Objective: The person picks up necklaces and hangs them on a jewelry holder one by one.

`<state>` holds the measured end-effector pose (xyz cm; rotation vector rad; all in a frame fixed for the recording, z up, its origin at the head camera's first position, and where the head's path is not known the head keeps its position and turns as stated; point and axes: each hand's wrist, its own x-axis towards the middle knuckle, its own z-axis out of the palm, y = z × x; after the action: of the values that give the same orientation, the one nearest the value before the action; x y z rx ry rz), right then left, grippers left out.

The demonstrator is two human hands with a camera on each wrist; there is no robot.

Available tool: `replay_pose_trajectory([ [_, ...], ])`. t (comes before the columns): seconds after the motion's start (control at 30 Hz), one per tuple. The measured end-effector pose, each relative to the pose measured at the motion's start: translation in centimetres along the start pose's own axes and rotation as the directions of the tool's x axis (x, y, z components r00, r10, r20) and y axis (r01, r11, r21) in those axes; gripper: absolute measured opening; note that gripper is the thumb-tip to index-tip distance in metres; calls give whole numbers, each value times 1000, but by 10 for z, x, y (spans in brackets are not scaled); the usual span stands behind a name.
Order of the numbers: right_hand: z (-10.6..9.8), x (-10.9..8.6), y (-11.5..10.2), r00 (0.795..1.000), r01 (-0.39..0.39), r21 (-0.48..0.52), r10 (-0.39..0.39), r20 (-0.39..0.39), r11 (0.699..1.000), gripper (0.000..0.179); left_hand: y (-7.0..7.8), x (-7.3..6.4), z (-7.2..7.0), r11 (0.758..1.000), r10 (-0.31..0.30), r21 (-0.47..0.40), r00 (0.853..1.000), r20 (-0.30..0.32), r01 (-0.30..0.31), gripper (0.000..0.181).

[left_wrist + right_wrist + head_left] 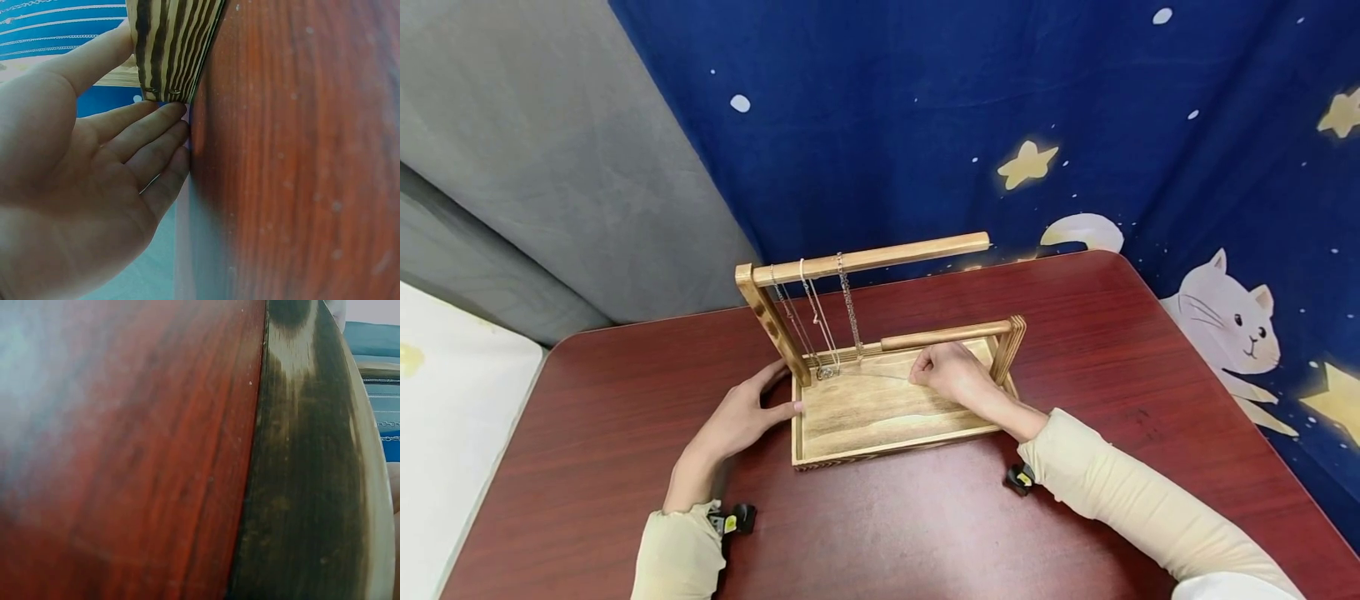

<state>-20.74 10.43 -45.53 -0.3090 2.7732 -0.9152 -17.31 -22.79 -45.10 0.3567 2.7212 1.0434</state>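
Observation:
A wooden jewelry stand with a shallow tray [880, 425] sits on the table, its long upper bar [917, 250] raised over the tray. Three necklaces [852, 308] hang from the left half of that bar, their lower ends reaching the tray floor. Fingers spread, my left hand [741, 417] touches the left end of the tray; in the left wrist view its fingers [150, 137] lie extended against the striped wood. Over the tray, my right hand [951, 372] pinches a thin chain necklace [880, 375] that stretches leftward. Its fingertips are mostly hidden in the right wrist view.
A shorter, lower bar [947, 335] runs along the tray's back, joined to a right-hand post [1009, 350]. Under everything is a dark red wooden table [1075, 358]. Behind it hang a blue patterned curtain [880, 125] and a grey curtain [565, 167].

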Motion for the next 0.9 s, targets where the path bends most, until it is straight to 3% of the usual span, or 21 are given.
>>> replay_pose_trajectory([
  [0.37, -6, -3, 1, 998, 18, 23, -20, 52, 1000, 10, -1, 0, 1, 1000, 8, 6, 1000, -4, -8, 80],
  [0.7, -15, -9, 2, 994, 103, 59, -104, 18, 993, 13, 1, 1, 0, 1000, 13, 6, 1000, -4, -13, 80],
  [0.9, -21, -12, -4, 995, 84, 98, -89, 40, 992, 13, 0, 0, 0, 1000, 13, 5, 1000, -4, -13, 80],
])
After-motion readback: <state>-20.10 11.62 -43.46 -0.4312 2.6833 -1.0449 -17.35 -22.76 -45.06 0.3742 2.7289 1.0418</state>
